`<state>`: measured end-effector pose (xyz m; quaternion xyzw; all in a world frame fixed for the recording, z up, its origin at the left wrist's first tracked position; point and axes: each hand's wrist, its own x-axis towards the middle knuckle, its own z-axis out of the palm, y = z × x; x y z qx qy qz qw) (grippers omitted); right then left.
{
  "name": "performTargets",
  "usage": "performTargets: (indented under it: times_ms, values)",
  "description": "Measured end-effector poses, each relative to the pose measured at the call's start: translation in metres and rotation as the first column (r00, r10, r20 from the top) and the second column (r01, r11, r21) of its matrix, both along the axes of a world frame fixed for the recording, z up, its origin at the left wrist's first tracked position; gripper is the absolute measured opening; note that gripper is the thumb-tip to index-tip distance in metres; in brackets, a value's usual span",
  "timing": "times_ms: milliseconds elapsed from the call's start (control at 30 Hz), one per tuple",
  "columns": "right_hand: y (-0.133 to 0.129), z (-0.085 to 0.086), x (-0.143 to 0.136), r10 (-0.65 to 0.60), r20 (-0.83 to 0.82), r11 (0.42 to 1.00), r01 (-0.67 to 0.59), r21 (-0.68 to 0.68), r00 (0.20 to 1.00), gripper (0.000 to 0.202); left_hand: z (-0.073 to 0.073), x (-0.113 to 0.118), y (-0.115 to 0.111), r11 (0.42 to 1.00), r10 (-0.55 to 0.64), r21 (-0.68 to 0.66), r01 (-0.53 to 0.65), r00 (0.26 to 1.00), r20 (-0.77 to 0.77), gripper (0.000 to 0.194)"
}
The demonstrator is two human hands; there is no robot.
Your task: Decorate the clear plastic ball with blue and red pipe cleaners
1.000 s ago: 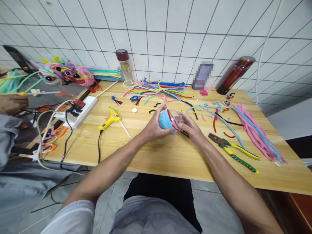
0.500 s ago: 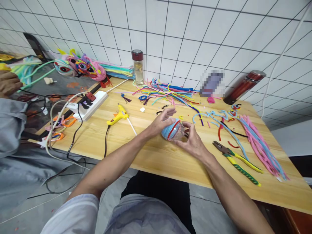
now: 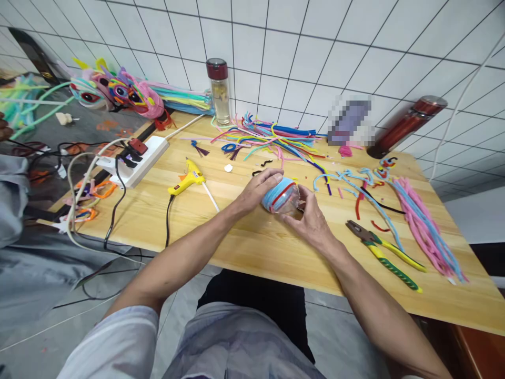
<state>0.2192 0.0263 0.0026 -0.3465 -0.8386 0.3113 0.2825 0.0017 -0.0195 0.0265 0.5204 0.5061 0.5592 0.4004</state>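
A rounded clear plastic piece [image 3: 281, 198], partly wrapped in light blue pipe cleaner with a red strip across it, is held between my two hands above the wooden table [image 3: 252, 247]. My left hand [image 3: 258, 190] presses on its blue-wrapped side, the fingers together. Around the bare clear end curl the fingers and thumb of my right hand [image 3: 310, 216]. A yellow glue gun [image 3: 187, 178] lies to the left of my hands with a white glue stick poking out of it. Pliers with green and yellow handles [image 3: 384, 255] lie to the right.
Pipe cleaners [image 3: 276, 137] are strewn behind my hands. More pink and blue ones [image 3: 426, 231] lie at right. A glass bottle [image 3: 220, 95], red thermos [image 3: 408, 129] and white power strip [image 3: 144, 160] with cords stand around. Colourful figures [image 3: 118, 95] and another person's sleeve [image 3: 13, 200] are at left.
The view has shifted a little, so the table's items sit higher in it. My hands still hold the wrapped piece, turned slightly. The other person's hand has moved mostly out of view at left.
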Motion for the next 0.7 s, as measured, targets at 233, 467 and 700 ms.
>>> performTargets:
  times_ms: [233, 467, 700]
  values:
    - [0.003, 0.0, -0.001, 0.004, 0.013, 0.998, -0.005, 0.068, 1.0, 0.08, 0.002, -0.003, -0.001, 0.996, -0.006, -0.089, -0.015, 0.974, -0.227, 0.074]
    - [0.005, -0.004, -0.001, 0.011, -0.017, 0.986, -0.008, 0.167, 1.0, 0.099, 0.0, -0.004, 0.002, 0.995, -0.001, -0.097, -0.009, 0.994, -0.11, 0.071]
    - [0.002, 0.005, -0.004, 0.076, 0.011, 0.973, -0.077, 0.217, 0.997, 0.099, -0.01, 0.0, 0.003, 0.989, -0.142, 0.056, 0.135, 0.975, 0.17, 0.07]
